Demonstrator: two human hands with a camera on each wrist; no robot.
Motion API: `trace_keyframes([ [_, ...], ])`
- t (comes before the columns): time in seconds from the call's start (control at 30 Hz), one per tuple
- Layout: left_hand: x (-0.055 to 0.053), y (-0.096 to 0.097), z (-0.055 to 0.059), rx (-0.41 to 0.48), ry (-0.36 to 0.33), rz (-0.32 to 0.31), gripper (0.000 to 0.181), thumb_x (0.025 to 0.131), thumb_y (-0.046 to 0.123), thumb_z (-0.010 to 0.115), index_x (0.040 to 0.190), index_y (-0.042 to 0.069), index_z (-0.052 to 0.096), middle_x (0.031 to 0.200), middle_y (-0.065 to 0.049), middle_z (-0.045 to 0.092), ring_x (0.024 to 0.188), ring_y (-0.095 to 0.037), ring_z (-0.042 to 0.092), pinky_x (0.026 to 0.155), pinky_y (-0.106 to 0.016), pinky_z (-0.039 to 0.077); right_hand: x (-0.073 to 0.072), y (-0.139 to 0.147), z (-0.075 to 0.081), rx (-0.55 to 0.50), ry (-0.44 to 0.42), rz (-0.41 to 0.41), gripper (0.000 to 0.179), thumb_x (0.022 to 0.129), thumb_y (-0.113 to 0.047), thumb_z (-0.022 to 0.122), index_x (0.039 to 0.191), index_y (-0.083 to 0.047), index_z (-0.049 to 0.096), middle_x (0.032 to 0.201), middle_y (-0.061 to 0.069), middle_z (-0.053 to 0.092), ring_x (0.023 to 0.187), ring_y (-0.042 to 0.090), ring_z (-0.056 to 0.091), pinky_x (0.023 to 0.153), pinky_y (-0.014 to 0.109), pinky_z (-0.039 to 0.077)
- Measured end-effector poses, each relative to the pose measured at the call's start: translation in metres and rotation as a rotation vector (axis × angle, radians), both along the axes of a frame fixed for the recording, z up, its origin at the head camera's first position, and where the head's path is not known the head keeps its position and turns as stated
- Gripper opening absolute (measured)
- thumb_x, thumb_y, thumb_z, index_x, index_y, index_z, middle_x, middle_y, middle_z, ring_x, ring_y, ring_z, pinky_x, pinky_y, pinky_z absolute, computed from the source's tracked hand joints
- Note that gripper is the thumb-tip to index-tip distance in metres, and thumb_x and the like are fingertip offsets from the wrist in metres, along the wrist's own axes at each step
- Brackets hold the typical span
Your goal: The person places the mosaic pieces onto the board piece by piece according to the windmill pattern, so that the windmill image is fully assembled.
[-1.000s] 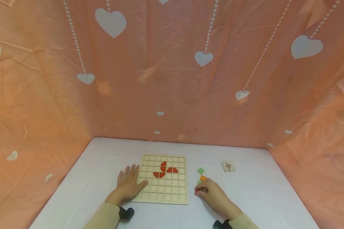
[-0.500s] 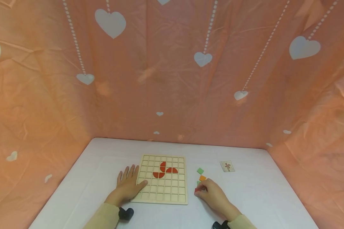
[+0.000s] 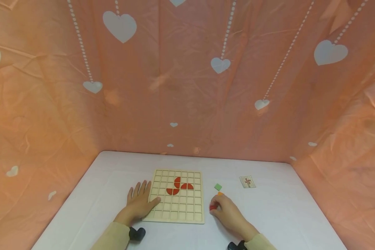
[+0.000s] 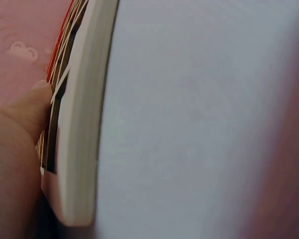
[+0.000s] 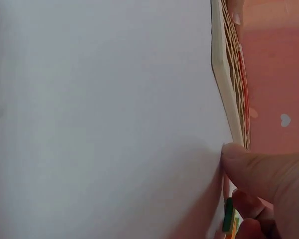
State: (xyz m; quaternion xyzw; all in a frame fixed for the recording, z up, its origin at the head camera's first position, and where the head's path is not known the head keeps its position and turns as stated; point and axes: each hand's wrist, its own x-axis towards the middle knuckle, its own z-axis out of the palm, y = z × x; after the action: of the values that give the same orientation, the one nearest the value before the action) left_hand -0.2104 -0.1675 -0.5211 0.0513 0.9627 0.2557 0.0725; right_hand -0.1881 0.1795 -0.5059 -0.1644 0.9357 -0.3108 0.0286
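My left hand [image 3: 139, 204] lies with its fingers spread at the left edge of a wooden grid board [image 3: 182, 213], its thumb over the squares. Three red half-circle shapes [image 3: 187, 186] sit in the board's upper middle. Right of the board, my right hand [image 3: 227, 211] pinches a small red piece [image 3: 213, 207] between thumb and fingers, which partly cover it. Just beyond those fingers shows an orange tile [image 3: 220, 193], partly hidden, with a green tile [image 3: 218, 186] farther back. In the right wrist view another green piece [image 5: 228, 215] appears beside the curled fingers.
A small card [image 3: 248, 181] with a printed grid and a red pinwheel figure lies at the right on the white tabletop [image 3: 281, 208]. Orange cloth [image 3: 187, 86] with white hearts encloses the table at the back and sides.
My right hand has shifted slightly left toward the board with the red piece, and now covers the nearer green tile in the head view. The left hand has stayed put.
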Motion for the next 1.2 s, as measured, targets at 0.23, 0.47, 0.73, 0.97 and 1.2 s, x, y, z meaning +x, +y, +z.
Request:
trace_keyframes([
  [0.23, 0.000, -0.001, 0.000, -0.001, -0.004, 0.006, 0.089, 0.095, 0.053, 0.052, 0.152, -0.003, 0.014, 0.158, -0.026, 0.006, 0.144, -0.045, -0.004, 0.110, -0.058, -0.013, -0.001, -0.009, -0.003, -0.007, -0.034, 0.027, 0.015, 0.086, -0.015, 0.072, 0.094, -0.022, 0.061, 0.087, -0.015, 0.058, 0.083, 0.007, 0.053, 0.076, 0.034, 0.048],
  [0.47, -0.001, -0.004, -0.003, -0.011, -0.004, 0.003, 0.089, 0.095, 0.053, 0.050, 0.153, -0.003, 0.013, 0.158, -0.025, 0.005, 0.144, -0.044, -0.005, 0.110, -0.058, -0.013, -0.004, -0.022, 0.000, -0.064, -0.077, 0.014, 0.008, 0.095, -0.017, 0.063, 0.096, -0.023, 0.059, 0.092, -0.013, 0.062, 0.088, 0.008, 0.058, 0.077, 0.035, 0.050],
  [0.73, 0.001, -0.007, -0.001, 0.001, -0.006, 0.009, 0.088, 0.095, 0.052, 0.051, 0.152, -0.004, 0.014, 0.158, -0.026, 0.006, 0.143, -0.045, -0.005, 0.110, -0.059, -0.013, -0.026, -0.055, 0.010, -0.105, -0.111, 0.036, 0.002, 0.098, -0.019, 0.059, 0.100, -0.018, 0.058, 0.089, -0.009, 0.058, 0.077, 0.010, 0.053, 0.066, 0.027, 0.047],
  [0.97, 0.002, -0.005, -0.002, -0.005, -0.010, 0.006, 0.088, 0.095, 0.054, 0.051, 0.153, -0.002, 0.013, 0.159, -0.023, 0.005, 0.144, -0.043, -0.005, 0.110, -0.058, -0.012, -0.040, -0.084, 0.006, -0.076, -0.033, 0.064, 0.003, 0.096, -0.017, 0.062, 0.096, -0.018, 0.058, 0.090, -0.010, 0.058, 0.082, 0.011, 0.054, 0.075, 0.033, 0.049],
  [1.2, 0.000, -0.001, -0.001, -0.001, -0.012, 0.001, 0.088, 0.095, 0.054, 0.050, 0.153, 0.000, 0.012, 0.159, -0.022, 0.005, 0.144, -0.042, -0.006, 0.111, -0.057, -0.013, -0.044, -0.096, 0.000, -0.071, 0.016, 0.019, 0.011, 0.095, -0.018, 0.064, 0.103, -0.017, 0.057, 0.088, -0.009, 0.058, 0.078, 0.010, 0.053, 0.073, 0.031, 0.049],
])
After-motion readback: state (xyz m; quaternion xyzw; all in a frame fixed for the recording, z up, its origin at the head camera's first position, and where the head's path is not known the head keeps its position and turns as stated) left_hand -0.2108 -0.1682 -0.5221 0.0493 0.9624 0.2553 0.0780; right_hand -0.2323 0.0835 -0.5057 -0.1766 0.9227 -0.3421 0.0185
